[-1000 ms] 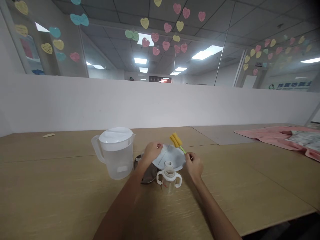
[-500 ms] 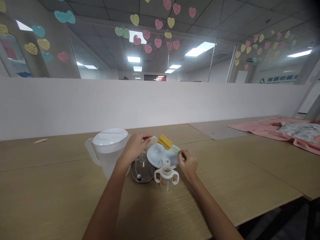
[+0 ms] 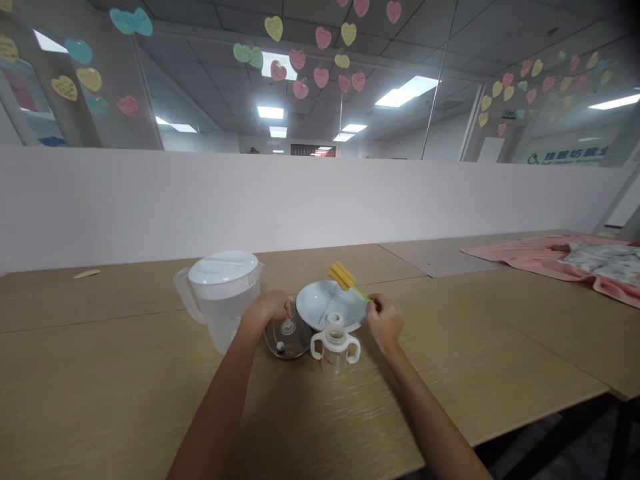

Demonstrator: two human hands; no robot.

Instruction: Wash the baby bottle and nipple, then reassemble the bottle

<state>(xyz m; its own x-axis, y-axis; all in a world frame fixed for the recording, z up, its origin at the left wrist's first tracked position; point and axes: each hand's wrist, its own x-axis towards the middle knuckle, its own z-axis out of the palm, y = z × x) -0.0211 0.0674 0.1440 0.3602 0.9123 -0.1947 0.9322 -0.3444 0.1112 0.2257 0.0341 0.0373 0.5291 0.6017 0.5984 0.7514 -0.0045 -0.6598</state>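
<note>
Left hand (image 3: 269,309): had dropped to clear piece (image 3: 288,327) over dark tray (image 3: 301,341), likely setting-down; grip unclear;
Right hand (image 3: 385,327): fingers gripped yellow sponge brush (image 3: 343,275)

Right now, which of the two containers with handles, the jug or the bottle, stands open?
The small clear bottle, just in front of the white bowl: its top is uncovered, whereas the larger jug wears a white lid.

Table (image 3: 465,347) | jug (image 3: 225,293) | dark tray (image 3: 300,341) | white bowl (image 3: 311,300) | handled bottle (image 3: 334,345) | pink cloth (image 3: 520,249)
</note>
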